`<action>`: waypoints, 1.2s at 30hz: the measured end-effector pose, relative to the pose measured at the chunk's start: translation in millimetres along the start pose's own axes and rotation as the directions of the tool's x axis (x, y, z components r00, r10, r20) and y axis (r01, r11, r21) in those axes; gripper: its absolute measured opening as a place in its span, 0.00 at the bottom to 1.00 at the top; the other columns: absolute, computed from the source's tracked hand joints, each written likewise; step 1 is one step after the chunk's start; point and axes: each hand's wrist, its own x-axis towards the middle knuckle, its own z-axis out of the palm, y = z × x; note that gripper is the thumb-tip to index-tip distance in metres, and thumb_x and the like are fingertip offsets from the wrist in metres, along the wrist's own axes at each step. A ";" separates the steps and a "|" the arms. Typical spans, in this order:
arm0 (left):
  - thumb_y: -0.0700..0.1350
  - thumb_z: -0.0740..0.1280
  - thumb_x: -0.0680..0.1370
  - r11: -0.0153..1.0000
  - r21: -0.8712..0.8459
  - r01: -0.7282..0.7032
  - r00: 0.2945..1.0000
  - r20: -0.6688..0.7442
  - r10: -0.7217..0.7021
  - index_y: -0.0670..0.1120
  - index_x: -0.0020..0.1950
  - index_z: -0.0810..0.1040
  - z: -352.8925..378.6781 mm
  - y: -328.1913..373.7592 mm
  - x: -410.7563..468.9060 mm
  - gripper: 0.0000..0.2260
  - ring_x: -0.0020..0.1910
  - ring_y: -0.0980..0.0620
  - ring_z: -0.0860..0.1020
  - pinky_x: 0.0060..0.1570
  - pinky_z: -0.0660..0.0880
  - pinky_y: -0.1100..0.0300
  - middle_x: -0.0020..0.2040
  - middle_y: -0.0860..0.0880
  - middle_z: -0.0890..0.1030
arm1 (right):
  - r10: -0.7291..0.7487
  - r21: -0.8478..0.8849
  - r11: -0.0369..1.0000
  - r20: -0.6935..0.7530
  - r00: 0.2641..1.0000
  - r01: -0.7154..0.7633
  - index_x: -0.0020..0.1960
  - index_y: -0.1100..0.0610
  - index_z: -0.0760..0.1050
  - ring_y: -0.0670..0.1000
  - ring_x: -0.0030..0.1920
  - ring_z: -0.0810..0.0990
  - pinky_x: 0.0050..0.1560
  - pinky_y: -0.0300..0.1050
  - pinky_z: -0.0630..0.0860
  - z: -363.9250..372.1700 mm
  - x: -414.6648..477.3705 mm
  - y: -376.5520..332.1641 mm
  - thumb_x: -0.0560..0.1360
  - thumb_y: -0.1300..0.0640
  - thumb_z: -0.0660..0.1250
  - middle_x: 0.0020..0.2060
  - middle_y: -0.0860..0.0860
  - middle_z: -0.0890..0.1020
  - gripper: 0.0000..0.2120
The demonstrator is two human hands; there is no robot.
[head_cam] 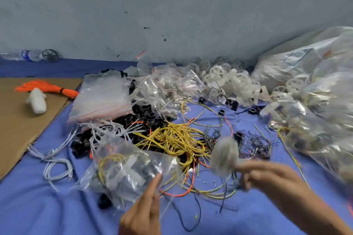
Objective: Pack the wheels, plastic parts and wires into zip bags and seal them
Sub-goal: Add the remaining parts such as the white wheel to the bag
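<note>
Surface: blue sheet (38,206) laid against a grey wall (172,5), with a cardboard sheet (19,129) along its left edge.
Left hand (141,213): at the near edge, fingers raised and pinching the near right corner of a zip bag (126,173).
Zip bag: near centre of the sheet, lifted at the pinched corner; yellow wire loops and white plastic pieces show through it.
Right hand (267,175): motion-blurred, right of the bag; fingers curled on a pale grey object (225,156) held above the wires. Too blurred to identify.
Yellow wires (175,139): tangled heap at the centre, just beyond both hands.
Black plastic parts (145,116): pile left of centre, touching the yellow wires.
Empty zip bags (101,97): flat stack lying on the black parts, near the cardboard.
White wheels (229,80): heap along the far edge, right of centre.
White wires (55,164): loose loops near the left edge.
Dark thin wires (256,145): small tangle right of the yellow heap.
Large clear sacks (315,66): stacked at the right edge.
Orange wire bundle (47,87): on the cardboard, far end.
Water bottle (28,55): lying at the far left corner, against the wall.
</note>
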 end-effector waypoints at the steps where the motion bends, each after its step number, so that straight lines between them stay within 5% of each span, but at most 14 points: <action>1: 0.53 0.53 0.85 0.998 -0.045 -0.054 0.998 -0.018 0.053 0.48 0.58 0.82 -3.1 12.5 -16.4 0.19 0.28 0.52 0.68 0.27 0.67 0.63 0.26 0.45 0.77 | 0.041 0.031 0.999 0.095 0.995 -0.044 0.55 0.59 0.84 0.57 0.41 0.80 0.46 0.46 0.78 16.5 -14.4 4.5 0.65 0.45 0.78 0.42 0.62 0.84 0.24; 4: 0.52 0.53 0.85 0.990 -0.095 -0.104 0.987 0.112 0.115 0.48 0.59 0.83 -8.1 43.0 -29.2 0.20 0.21 0.54 0.72 0.22 0.69 0.60 0.29 0.48 0.81 | 0.169 -0.068 0.985 0.216 0.962 -0.157 0.53 0.54 0.85 0.52 0.44 0.82 0.51 0.42 0.76 56.1 -32.6 11.5 0.73 0.58 0.72 0.45 0.58 0.85 0.09; 7: 0.52 0.54 0.84 0.978 -0.194 -0.072 0.989 0.116 0.096 0.47 0.60 0.83 -17.9 34.5 -26.0 0.20 0.26 0.55 0.78 0.26 0.72 0.60 0.35 0.51 0.84 | 0.202 -0.161 0.971 0.158 0.967 -0.177 0.52 0.51 0.86 0.45 0.42 0.80 0.49 0.37 0.75 89.8 -25.4 8.1 0.78 0.67 0.65 0.39 0.49 0.85 0.15; 12: 0.53 0.57 0.82 0.978 -0.205 -0.030 0.992 0.117 0.055 0.51 0.61 0.83 -19.1 37.5 -26.9 0.17 0.29 0.54 0.80 0.27 0.73 0.62 0.37 0.51 0.85 | 0.092 -0.230 0.970 0.064 0.994 -0.075 0.49 0.45 0.85 0.44 0.37 0.79 0.42 0.39 0.78 133.5 4.5 -1.1 0.79 0.64 0.63 0.34 0.48 0.83 0.16; 18: 0.48 0.59 0.81 0.974 -0.190 -0.125 0.988 0.069 0.141 0.48 0.60 0.84 -16.9 37.5 -31.0 0.15 0.36 0.58 0.83 0.30 0.78 0.63 0.45 0.53 0.87 | 0.117 0.195 0.973 0.045 0.992 -0.123 0.36 0.58 0.80 0.52 0.38 0.78 0.43 0.43 0.79 168.6 33.6 3.0 0.78 0.70 0.61 0.32 0.54 0.78 0.16; 20: 0.49 0.57 0.83 0.966 -0.215 -0.142 0.986 0.051 0.156 0.48 0.61 0.83 -15.8 34.6 -30.8 0.16 0.37 0.58 0.83 0.32 0.78 0.63 0.45 0.52 0.87 | 0.154 0.364 0.916 0.073 0.985 -0.170 0.42 0.61 0.81 0.51 0.38 0.78 0.41 0.40 0.77 181.9 39.0 9.2 0.78 0.69 0.61 0.33 0.54 0.79 0.12; 23: 0.52 0.54 0.84 0.960 -0.262 -0.102 0.993 0.034 0.115 0.48 0.62 0.82 -16.0 34.7 -30.5 0.19 0.40 0.59 0.83 0.34 0.76 0.66 0.47 0.52 0.87 | 0.205 0.557 0.787 0.168 0.964 -0.265 0.57 0.65 0.80 0.53 0.47 0.84 0.45 0.40 0.79 196.5 47.7 10.6 0.78 0.67 0.62 0.48 0.60 0.85 0.11; 25: 0.52 0.54 0.85 0.958 -0.273 -0.090 0.994 0.028 0.101 0.49 0.62 0.81 -17.0 35.4 -30.6 0.18 0.39 0.60 0.82 0.34 0.75 0.68 0.45 0.53 0.86 | 0.186 0.580 0.771 0.188 0.964 -0.262 0.59 0.65 0.79 0.54 0.52 0.84 0.46 0.40 0.80 200.5 55.9 9.3 0.79 0.65 0.62 0.54 0.61 0.84 0.12; 30: 0.50 0.56 0.84 0.943 -0.316 -0.106 0.994 -0.005 0.110 0.48 0.60 0.83 -16.9 35.5 -31.0 0.16 0.39 0.61 0.81 0.40 0.74 0.71 0.44 0.54 0.85 | 0.068 0.336 0.936 0.119 0.991 -0.105 0.62 0.61 0.79 0.54 0.55 0.82 0.52 0.39 0.78 214.2 60.4 12.1 0.79 0.67 0.62 0.54 0.59 0.84 0.14; 33: 0.52 0.56 0.84 0.954 -0.289 -0.085 0.996 0.000 0.089 0.49 0.59 0.83 -17.0 37.9 -29.1 0.17 0.38 0.61 0.81 0.37 0.74 0.70 0.43 0.54 0.85 | 0.131 0.319 0.931 0.166 0.977 -0.179 0.67 0.55 0.76 0.50 0.57 0.82 0.63 0.37 0.73 207.1 56.3 12.6 0.82 0.65 0.59 0.59 0.65 0.80 0.16; 36: 0.55 0.53 0.84 0.966 -0.259 -0.011 0.999 0.030 0.020 0.53 0.60 0.83 -20.1 41.8 -23.7 0.19 0.34 0.59 0.80 0.33 0.72 0.70 0.39 0.53 0.86 | 0.158 0.435 0.868 0.219 0.963 -0.241 0.60 0.50 0.80 0.48 0.57 0.82 0.63 0.44 0.76 218.8 60.9 21.5 0.83 0.63 0.58 0.60 0.58 0.82 0.15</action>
